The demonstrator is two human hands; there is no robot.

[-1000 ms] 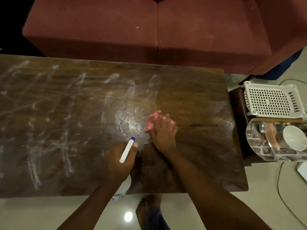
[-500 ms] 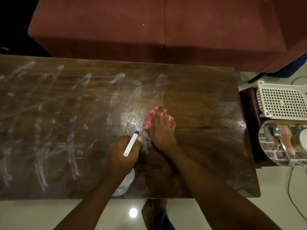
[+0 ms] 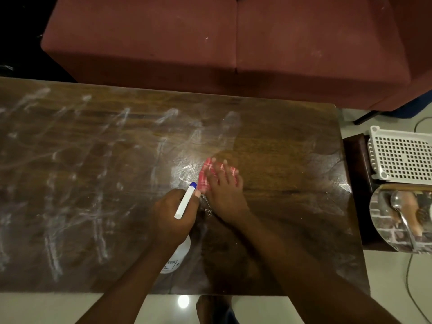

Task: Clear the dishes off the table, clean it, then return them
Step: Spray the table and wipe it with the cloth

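A dark wooden table (image 3: 292, 146) fills the view, streaked with white smears on its left and middle. My right hand (image 3: 225, 190) lies flat, fingers spread, pressing a red checked cloth (image 3: 207, 175) onto the table near the middle. Just left of it my left hand (image 3: 174, 215) grips a white spray bottle (image 3: 185, 201) with a blue tip; the bottle's body shows below my wrist. At the right, on a low side stand, a shiny steel plate (image 3: 385, 220) carries a spoon (image 3: 399, 206).
A maroon sofa (image 3: 233, 43) runs along the table's far side. A white perforated plastic basket (image 3: 402, 155) rests on the side stand (image 3: 355, 160) beyond the plate. A cable trails on the pale floor at the right. My foot shows under the near table edge.
My right hand slid the cloth a little away from me and to the left. My left hand with the bottle stayed beside it. The view shifted slightly left.
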